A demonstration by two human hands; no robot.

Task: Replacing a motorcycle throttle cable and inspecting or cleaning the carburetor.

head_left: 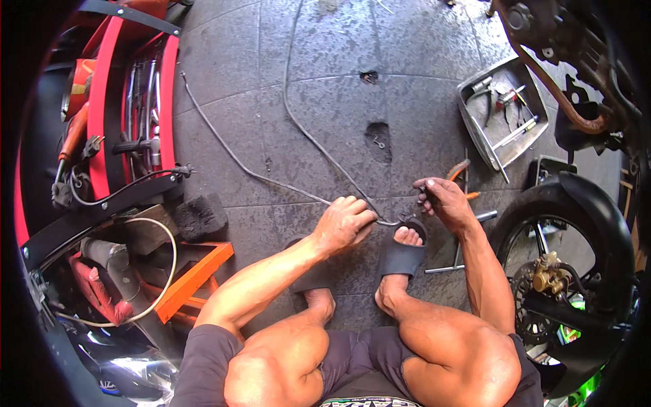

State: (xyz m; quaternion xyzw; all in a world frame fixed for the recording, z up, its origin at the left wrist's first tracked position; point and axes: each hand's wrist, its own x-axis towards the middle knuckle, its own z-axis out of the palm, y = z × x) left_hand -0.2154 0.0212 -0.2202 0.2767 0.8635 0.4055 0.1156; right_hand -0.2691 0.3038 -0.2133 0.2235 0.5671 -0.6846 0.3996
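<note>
My left hand (344,224) is closed around a long thin dark cable (252,175) in front of my feet. One length of the cable runs off to the far left, and another (308,136) stretches away toward the far edge of the view. A bent end of it pokes out to the right of my left hand, by the toe of my right slipper (401,261). My right hand (444,202) has its fingers curled together just right of that end; whatever they may hold is too small to name. Orange-handled pliers (460,169) lie beside it on the floor.
A T-handle wrench (447,268) lies right of my slipper. Farther right stand a metal tray (468,125) of tools and a motorcycle wheel (505,234). A red tool chest (102,102) and an orange stand (193,278) are at left. The floor has broken holes (377,144).
</note>
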